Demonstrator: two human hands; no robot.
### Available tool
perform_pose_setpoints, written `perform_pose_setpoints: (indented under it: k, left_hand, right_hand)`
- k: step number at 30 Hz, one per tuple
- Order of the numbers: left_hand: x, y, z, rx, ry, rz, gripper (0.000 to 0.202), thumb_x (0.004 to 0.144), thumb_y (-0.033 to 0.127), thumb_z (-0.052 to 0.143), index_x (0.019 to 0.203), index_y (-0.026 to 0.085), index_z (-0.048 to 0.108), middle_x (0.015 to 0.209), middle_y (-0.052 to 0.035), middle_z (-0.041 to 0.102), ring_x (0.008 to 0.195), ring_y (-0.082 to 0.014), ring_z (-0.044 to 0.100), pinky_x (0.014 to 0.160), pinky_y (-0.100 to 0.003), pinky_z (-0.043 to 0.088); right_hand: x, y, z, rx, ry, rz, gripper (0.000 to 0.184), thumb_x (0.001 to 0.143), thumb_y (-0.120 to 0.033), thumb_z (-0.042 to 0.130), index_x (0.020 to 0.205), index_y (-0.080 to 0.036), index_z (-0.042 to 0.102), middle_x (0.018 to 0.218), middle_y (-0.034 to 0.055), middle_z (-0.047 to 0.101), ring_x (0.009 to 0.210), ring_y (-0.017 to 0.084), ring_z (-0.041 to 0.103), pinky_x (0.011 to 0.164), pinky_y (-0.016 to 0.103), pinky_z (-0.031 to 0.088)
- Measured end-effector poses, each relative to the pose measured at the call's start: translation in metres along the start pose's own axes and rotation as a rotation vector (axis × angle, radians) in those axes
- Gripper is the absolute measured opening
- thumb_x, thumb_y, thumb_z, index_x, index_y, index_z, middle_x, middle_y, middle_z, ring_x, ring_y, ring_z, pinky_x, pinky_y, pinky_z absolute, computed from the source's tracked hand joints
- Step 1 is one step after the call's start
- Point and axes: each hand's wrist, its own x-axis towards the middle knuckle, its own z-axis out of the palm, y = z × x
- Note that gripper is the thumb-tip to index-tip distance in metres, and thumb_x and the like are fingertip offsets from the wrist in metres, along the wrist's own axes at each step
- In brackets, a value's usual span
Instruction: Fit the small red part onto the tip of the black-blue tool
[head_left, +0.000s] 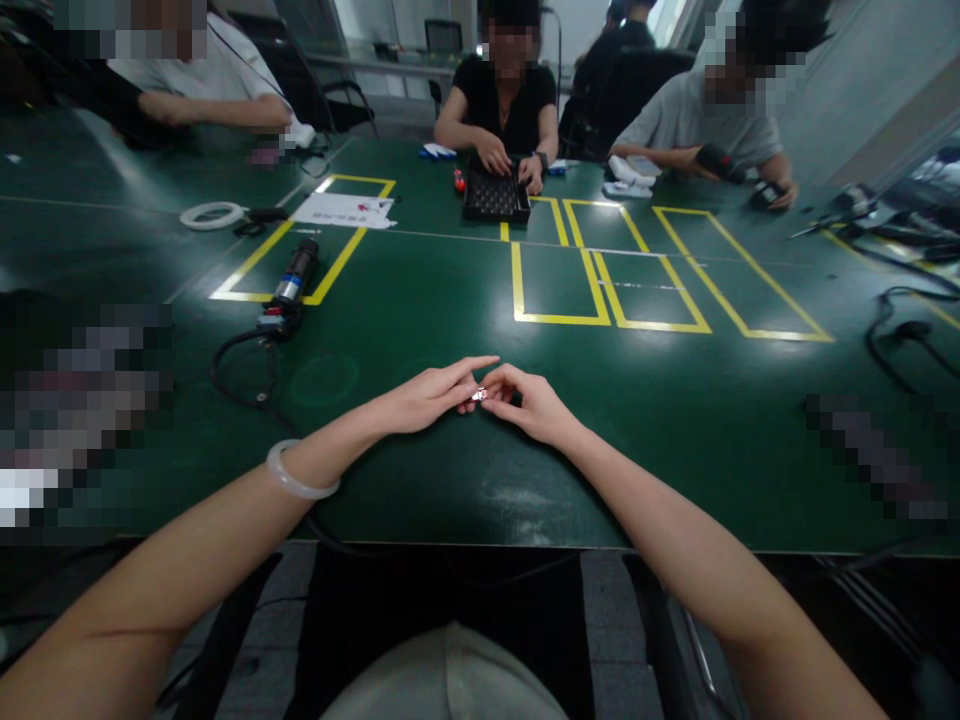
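Both my hands meet over the green table [420, 300] near its front edge. Between their fingertips sits a tiny shiny part [478, 394], too small to name. My left hand [431, 397] has a pale bangle on its wrist; its index finger is stretched forward and the other fingertips pinch the part. My right hand [525, 398] is curled, its fingertips closed on the same part from the other side.
A black-and-silver power tool [294, 280] with a cable lies at the left. A tape roll [211, 215] and a paper sheet [343, 210] lie further back. Across the table, a person's hands rest on a black tray [495, 196]. Yellow tape rectangles [637, 290] mark the surface. Cables lie at the right.
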Motion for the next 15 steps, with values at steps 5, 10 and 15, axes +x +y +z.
perform_pose_setpoints:
  k: [5,10,15]
  left_hand:
    - [-0.0038,0.0025,-0.0011,0.163,0.143,0.015,0.040,0.103,0.036,0.036,0.135,0.019,0.054,0.107,-0.0074,0.067,0.097,-0.0181,0.064,0.089,-0.032,0.049]
    - [-0.0067,0.0044,0.0033,0.418,0.221,0.151,0.032,0.095,0.037,0.056,0.121,0.019,0.058,0.112,-0.0085,0.064,0.101,-0.0206,0.063,0.087,-0.032,0.049]
    - [-0.0059,0.0036,0.0087,0.528,0.273,0.190,0.025,0.101,0.035,0.049,0.111,0.017,0.063,0.099,-0.0066,0.068,0.091,-0.0184,0.064,0.081,-0.030,0.048]
  right_hand:
    - [0.0008,0.0037,-0.0029,0.054,0.079,0.069,0.016,0.087,-0.032,0.065,0.097,-0.020,0.060,0.084,0.0008,0.068,0.074,0.014,0.061,0.070,0.027,0.049]
    - [0.0039,0.0086,-0.0030,0.236,0.097,0.182,0.027,0.086,-0.044,0.066,0.092,-0.019,0.059,0.079,0.0014,0.068,0.072,0.014,0.063,0.069,0.029,0.050]
    - [0.0048,0.0039,-0.0020,0.294,0.029,0.209,0.033,0.089,-0.051,0.062,0.087,-0.018,0.061,0.073,0.0016,0.068,0.073,0.015,0.063,0.075,0.030,0.050]
